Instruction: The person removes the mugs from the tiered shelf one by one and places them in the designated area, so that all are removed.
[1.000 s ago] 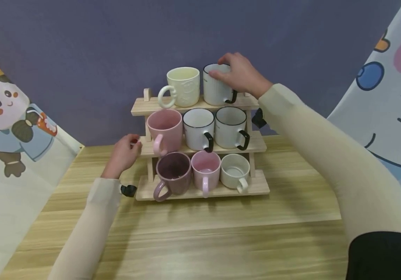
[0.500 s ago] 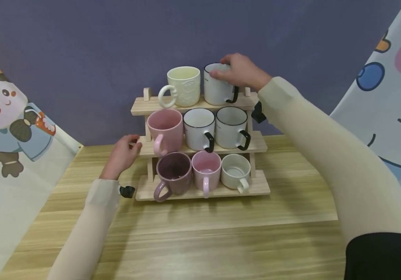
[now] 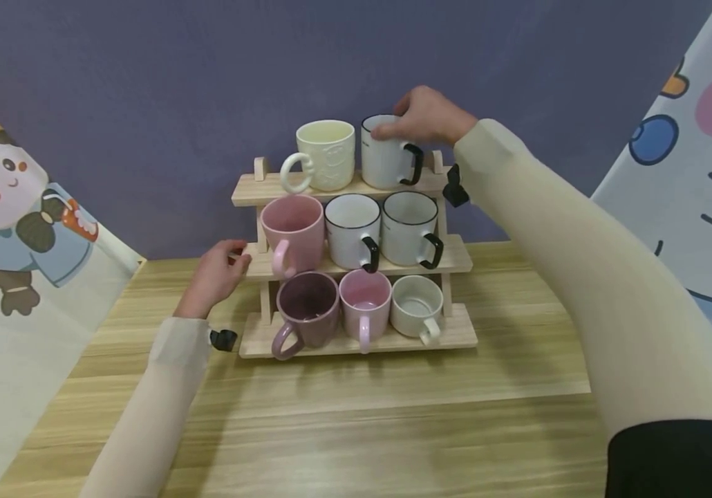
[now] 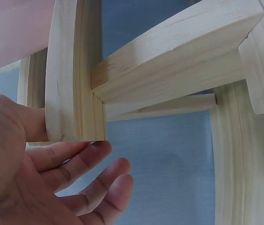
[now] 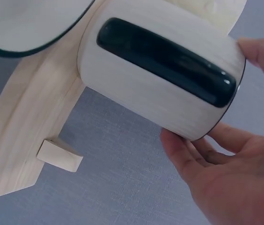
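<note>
A white mug with a black rim and black handle stands upright at the right of the top tier of a three-tier wooden rack. My right hand grips it near the rim, thumb on one side and fingers on the other, as the right wrist view confirms; its handle points right. My left hand holds the left end of the middle shelf, thumb and fingers about the board's edge. Beside the white mug stands a cream embossed mug, handle to the left.
On the middle tier stand a pink mug and two black-rimmed white mugs. Below them are a purple mug, a small pink mug and a pale grey cup. The rack stands on a wood-grain table before a blue-grey backdrop.
The white mug on the top tier has turned slightly, its black handle swinging further to the right. My right hand and wrist have turned with it; my left hand stays on the shelf end.
</note>
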Tool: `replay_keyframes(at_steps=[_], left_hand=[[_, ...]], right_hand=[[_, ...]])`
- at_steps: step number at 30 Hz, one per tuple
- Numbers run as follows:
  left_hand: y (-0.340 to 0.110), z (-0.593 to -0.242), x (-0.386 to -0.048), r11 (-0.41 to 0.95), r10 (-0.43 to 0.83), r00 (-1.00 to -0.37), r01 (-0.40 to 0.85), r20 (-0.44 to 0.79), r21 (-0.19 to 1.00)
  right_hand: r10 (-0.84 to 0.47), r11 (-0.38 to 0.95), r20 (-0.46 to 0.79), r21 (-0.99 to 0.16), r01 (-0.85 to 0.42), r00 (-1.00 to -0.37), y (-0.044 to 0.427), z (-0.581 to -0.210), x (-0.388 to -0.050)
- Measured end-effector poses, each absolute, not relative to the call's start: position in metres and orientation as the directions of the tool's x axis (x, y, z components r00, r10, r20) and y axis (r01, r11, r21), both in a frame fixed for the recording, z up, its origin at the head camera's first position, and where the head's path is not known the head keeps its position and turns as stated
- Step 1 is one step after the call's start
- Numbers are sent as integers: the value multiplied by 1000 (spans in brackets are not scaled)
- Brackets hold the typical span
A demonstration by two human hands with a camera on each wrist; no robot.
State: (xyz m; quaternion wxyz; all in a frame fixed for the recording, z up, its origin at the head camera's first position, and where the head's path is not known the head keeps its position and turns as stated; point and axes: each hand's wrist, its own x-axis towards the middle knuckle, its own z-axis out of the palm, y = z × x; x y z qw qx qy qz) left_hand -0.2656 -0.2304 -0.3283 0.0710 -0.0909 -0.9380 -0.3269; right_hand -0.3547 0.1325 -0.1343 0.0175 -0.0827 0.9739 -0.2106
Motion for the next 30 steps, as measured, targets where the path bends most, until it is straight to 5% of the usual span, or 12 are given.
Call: replay_keyframes(at_steps=[11,30], left_hand=[[-227,-330,-265,766,128,-973,220,192,604],[-219,-327,-267,773,135,-971,227,196,592]], right_hand=[[-133,921,-47,-376,-106,-990,136,-130,-358],[-141,873,229,-431,-230,-963,148,-128,-353]])
